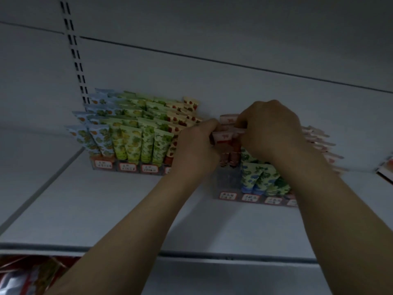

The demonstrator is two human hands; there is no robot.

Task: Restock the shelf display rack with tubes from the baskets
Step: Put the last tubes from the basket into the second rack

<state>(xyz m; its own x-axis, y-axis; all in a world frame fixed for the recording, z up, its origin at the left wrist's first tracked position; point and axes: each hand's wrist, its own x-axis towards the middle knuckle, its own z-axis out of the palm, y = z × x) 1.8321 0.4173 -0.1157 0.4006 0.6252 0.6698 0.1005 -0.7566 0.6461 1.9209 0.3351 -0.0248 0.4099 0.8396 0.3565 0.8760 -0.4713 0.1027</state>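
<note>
Left hand (197, 145) and right hand (270, 128) pinch a pale pink flat plastic tube (223, 137)
Head view: held crosswise above the leftmost lane of the clear plastic display rack (227, 180) on the white metal shelf (106, 209), beside green floral tubes (259, 177)

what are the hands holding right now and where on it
The left hand and the right hand pinch pink tubes by the sides of their flat top ends, over the right rack. How many tubes is unclear.
</note>
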